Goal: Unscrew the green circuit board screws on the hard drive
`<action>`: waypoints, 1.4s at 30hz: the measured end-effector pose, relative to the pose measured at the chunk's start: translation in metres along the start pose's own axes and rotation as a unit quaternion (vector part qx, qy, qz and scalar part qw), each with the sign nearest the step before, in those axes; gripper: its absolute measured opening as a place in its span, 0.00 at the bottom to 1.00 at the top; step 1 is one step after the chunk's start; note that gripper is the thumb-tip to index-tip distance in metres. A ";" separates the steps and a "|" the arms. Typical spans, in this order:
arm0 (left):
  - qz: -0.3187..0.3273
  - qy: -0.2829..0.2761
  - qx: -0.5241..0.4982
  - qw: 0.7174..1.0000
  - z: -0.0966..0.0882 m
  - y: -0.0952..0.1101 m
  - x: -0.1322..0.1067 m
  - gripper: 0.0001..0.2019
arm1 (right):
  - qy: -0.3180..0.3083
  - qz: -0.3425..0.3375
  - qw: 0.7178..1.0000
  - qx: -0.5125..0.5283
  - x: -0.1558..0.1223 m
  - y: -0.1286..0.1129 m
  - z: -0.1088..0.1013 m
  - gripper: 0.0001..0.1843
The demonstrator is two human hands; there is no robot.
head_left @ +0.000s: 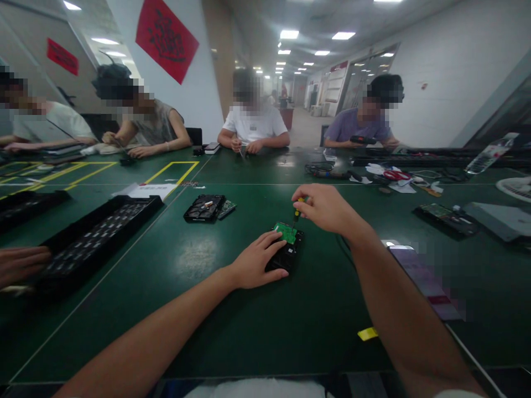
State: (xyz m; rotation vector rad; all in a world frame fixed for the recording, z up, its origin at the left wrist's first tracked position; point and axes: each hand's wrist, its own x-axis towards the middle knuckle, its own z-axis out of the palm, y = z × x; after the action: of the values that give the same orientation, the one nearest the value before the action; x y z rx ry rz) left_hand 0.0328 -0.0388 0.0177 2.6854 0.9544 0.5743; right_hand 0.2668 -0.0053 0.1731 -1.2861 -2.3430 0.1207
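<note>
A black hard drive (290,251) with a green circuit board (285,231) on top lies on the dark green table (215,309) in front of me. My left hand (255,261) rests on its near left side, fingers wrapped over the edge and holding it down. My right hand (326,208) is closed around a small yellow-handled screwdriver (297,210), which stands upright with its tip on the board's far right corner.
A second opened drive (204,208) with a loose board lies further back on the left. Long black trays (97,235) run along the left, with another person's hand (20,264) on one. A phone (423,279) lies at my right. Several people sit across the table.
</note>
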 end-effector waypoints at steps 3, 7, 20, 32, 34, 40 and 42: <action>0.001 0.002 0.003 1.000 0.001 -0.001 0.000 0.41 | 0.006 -0.023 1.000 -0.016 0.001 -0.001 0.000 0.07; 0.000 0.001 0.007 1.000 0.002 -0.001 0.000 0.41 | -0.001 -0.016 1.000 -0.003 0.001 0.001 0.000 0.09; -0.005 -0.006 0.009 1.000 0.002 0.000 0.001 0.40 | 0.013 -0.003 0.999 -0.034 -0.001 0.003 0.001 0.07; -0.003 0.003 0.000 1.000 0.003 0.000 0.001 0.40 | 0.002 0.006 1.000 0.019 0.000 0.007 0.004 0.12; -0.003 0.001 0.003 1.000 0.003 -0.001 0.001 0.41 | 0.010 0.023 1.000 0.003 -0.001 0.006 0.003 0.08; -0.003 0.001 0.004 1.000 0.003 -0.001 0.001 0.40 | 0.024 0.041 0.999 -0.016 -0.001 0.004 0.004 0.08; -0.001 0.002 0.003 1.000 0.003 -0.001 0.001 0.40 | 0.018 0.022 1.000 -0.008 0.000 0.004 0.004 0.06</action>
State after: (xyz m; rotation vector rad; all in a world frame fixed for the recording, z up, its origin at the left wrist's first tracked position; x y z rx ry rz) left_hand 0.0343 -0.0377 0.0153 2.6888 0.9606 0.5787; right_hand 0.2680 -0.0028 0.1681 -1.3361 -2.2911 0.0927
